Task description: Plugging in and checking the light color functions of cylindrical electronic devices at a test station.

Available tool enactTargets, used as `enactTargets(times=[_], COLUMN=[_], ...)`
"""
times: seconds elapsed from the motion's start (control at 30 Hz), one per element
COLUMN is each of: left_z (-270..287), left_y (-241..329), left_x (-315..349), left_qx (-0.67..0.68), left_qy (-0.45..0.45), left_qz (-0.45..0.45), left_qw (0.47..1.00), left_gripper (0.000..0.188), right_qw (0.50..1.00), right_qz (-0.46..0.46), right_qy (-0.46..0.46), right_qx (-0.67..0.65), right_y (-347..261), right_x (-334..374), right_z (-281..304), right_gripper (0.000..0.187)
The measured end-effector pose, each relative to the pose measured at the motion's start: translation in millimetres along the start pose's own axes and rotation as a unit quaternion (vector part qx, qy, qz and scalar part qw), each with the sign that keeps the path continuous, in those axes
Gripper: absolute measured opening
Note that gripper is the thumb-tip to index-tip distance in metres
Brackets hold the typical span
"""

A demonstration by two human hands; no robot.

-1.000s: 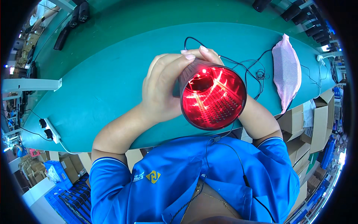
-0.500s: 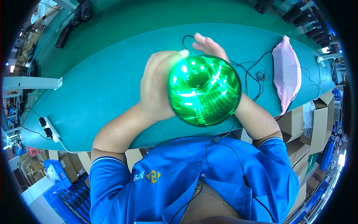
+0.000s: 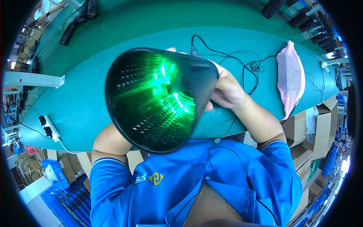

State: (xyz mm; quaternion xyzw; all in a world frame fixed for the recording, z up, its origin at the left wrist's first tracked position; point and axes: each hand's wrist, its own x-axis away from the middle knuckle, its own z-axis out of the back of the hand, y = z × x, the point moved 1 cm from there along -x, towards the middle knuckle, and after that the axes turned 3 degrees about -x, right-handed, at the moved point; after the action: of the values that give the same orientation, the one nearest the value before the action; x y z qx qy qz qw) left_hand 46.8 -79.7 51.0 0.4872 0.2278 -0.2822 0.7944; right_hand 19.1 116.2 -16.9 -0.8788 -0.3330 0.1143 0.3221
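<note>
A black cylinder with a perforated wall is tilted so that its wide open end faces me, and a green light glows inside it. My right hand is closed round its narrower-looking far end, where a black cable plug shows beside it. Behind the cylinder, most of my left hand is hidden; only fingertips peek past its far edge, against the body. My left forearm passes under the rim.
Black cable lies loosely coiled on the green table. To the right is a pink mesh pouch; a white power strip sits at the left edge. Open cardboard boxes stand at the right, and black cylinders at the back.
The cylinder has swung left and tipped over, so its black side now shows. My right hand has come round to its far end, and my left hand has gone mostly behind it.
</note>
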Motion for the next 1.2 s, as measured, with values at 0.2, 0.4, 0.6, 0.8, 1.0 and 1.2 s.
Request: enactTargets(times=[0.2,0.4,0.6,0.8,1.0,1.2], left_z=[-14.3,-21.2,-22.0,-21.5,-25.1,-23.4], left_y=[-0.1,-0.2,-0.5,1.6,0.5,-0.9], left_x=[1.7,0.2,-3.7,-2.6,0.9,0.0], left_qx=[0.026,0.025,0.037,0.015,0.043,0.038], left_qy=[0.050,0.046,0.046,0.024,0.008,0.010], left_qz=[-0.076,-0.109,-0.164,-0.115,-0.075,-0.092], left_qw=[0.996,0.993,0.985,0.993,0.996,0.995], left_gripper=[0.049,0.049,0.055,0.063,0.067,0.069], right_qw=[0.998,0.999,0.999,0.995,0.992,0.986], right_qz=[-0.028,-0.004,0.006,0.018,0.023,0.003], right_qy=[0.053,-0.025,0.035,0.094,0.121,0.160], right_qx=[0.014,-0.043,-0.020,0.013,0.030,0.037], right_y=[3.4,16.6,-3.8,-21.5,-27.4,-25.5], right_x=[4.6,-4.2,17.0,27.1,27.2,25.6], right_z=[7.6,11.9,-26.2,-61.9,-71.0,-67.3], right_gripper=[0.028,0.024,0.024,0.024,0.024,0.022])
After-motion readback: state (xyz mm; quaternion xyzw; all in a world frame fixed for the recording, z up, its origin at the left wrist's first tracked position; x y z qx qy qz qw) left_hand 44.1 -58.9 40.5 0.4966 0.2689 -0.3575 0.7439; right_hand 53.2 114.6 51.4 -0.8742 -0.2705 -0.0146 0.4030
